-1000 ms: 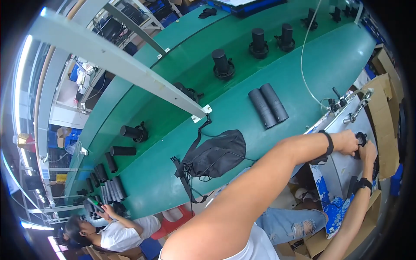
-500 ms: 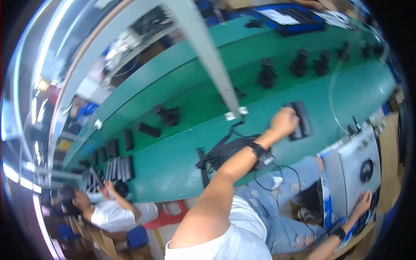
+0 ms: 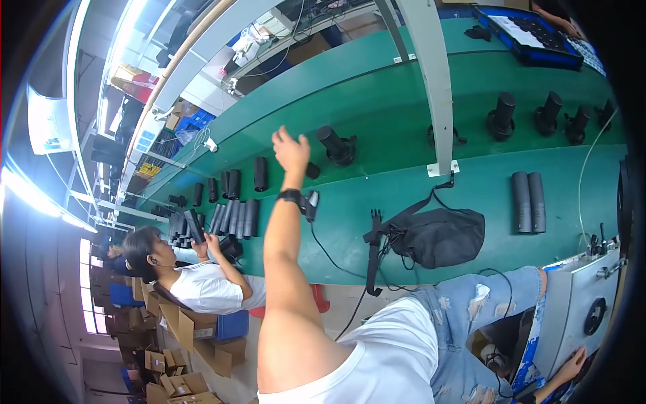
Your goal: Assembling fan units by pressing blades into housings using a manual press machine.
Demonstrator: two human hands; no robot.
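Observation:
My left hand (image 3: 291,153) reaches far out over the green bench with its fingers spread, holding nothing. Below and beside it a short black cylinder (image 3: 312,170) shows, partly covered by the hand. Just right of that stands a black tube-shaped part with a wider collar (image 3: 335,145). Two dark grey tubes (image 3: 528,202) lie side by side on the right of the bench, apart from both hands. At the lower right my right hand (image 3: 572,365) rests by the side of a grey metal machine (image 3: 572,303), its fingers loosely stretched and nothing visible in them.
A black bag with straps (image 3: 441,237) lies on the bench near my lap. A grey metal post (image 3: 434,87) rises from the bench. Several black collared parts (image 3: 501,116) stand along the far strip. To the left a co-worker (image 3: 202,283) holds a dark tube, beside rows of tubes (image 3: 235,217).
My left hand has let go of the dark tubes on the right and swung left across the bench. The view has turned left. My right hand stays by the machine.

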